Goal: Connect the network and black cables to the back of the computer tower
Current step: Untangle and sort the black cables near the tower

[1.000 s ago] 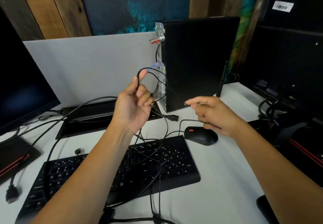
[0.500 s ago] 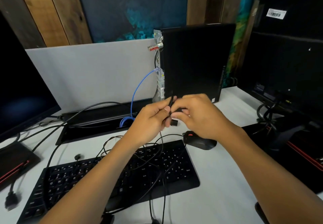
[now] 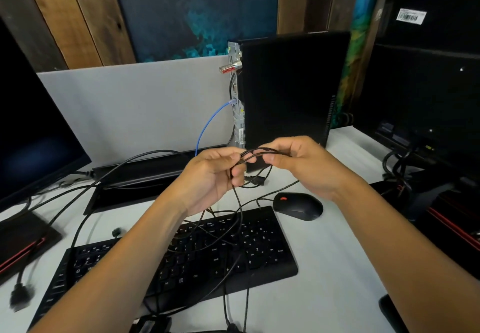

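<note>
**Desk:** What's the frame, biggest thing first?

**Operator:** The computer tower [image 3: 293,88] stands upright at the back of the white worktop [image 3: 324,301], its port side turned left toward the grey divider [image 3: 135,106]. In front lie the black keyboard [image 3: 197,257] and, just right of it, the mouse [image 3: 298,206]. The blue network cable [image 3: 207,127] already runs into the tower's rear panel about halfway up, so I judge that half of the job done.

**Desk:** And the hands?

**Operator:** I see both raised together just in front of the tower's lower corner. My left hand [image 3: 210,176] has its fingers [image 3: 240,169] curled round a thin black cable [image 3: 240,210]; my right hand [image 3: 309,166] pinches the same cable a little further along. It loops between the two hands and trails down across the keyboard among other black leads.

**Desk:** Which step is this?

**Operator:** Sorting the black cable out of the tangle, I'd say. I cannot tell where its plug end sits; a small dark connector [image 3: 257,180] lies on the worktop just below the hands, but whether it belongs to this lead is unclear.

**Desk:** What does the next move need?

**Operator:** Probably finding the plug, turning it the right way, and lining it up with a free port on the rear panel.
</note>
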The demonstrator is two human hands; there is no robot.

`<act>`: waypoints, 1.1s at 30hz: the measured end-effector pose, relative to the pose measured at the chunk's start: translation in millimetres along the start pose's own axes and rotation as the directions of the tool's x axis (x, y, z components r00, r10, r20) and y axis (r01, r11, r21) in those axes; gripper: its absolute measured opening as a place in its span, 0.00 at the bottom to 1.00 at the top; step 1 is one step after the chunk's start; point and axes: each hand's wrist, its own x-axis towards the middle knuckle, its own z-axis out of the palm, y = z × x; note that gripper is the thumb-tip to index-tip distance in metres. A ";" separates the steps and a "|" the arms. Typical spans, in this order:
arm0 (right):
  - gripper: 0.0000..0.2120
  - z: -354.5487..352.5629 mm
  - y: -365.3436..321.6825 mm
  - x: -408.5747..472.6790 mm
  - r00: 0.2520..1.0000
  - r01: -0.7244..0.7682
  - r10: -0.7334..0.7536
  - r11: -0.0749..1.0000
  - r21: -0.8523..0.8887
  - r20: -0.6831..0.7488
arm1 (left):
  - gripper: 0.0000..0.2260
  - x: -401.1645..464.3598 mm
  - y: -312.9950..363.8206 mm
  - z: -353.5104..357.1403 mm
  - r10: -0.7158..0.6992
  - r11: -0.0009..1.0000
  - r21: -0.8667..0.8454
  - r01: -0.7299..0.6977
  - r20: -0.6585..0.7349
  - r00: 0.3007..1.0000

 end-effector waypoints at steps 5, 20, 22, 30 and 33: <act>0.05 -0.3 -1.0 -3.7 0.994 -0.101 0.100 0.994 0.040 0.034 | 0.13 -3.8 -7.8 -4.9 0.010 0.999 0.039 -0.008 -0.032 0.999; 0.19 63.5 4.1 -6.8 0.904 0.054 -0.424 0.229 -0.972 -0.049 | 0.15 25.2 5.3 18.3 0.069 0.977 -0.168 -0.129 -0.323 0.944; 0.14 65.4 10.6 -6.4 0.912 0.096 -0.410 0.233 -0.968 -0.008 | 0.15 25.2 5.8 16.7 0.062 0.982 -0.154 -0.113 -0.302 0.951; 0.13 60.1 9.1 -9.3 0.970 0.198 -0.178 0.169 -0.965 0.168 | 0.14 27.4 5.8 11.2 -0.006 1.000 -0.009 0.004 -0.278 0.961; 0.15 61.3 6.4 -12.4 0.980 0.193 -0.079 0.111 -0.975 0.184 | 0.15 31.9 8.7 12.3 0.020 0.999 -0.035 -0.030 -0.277 0.961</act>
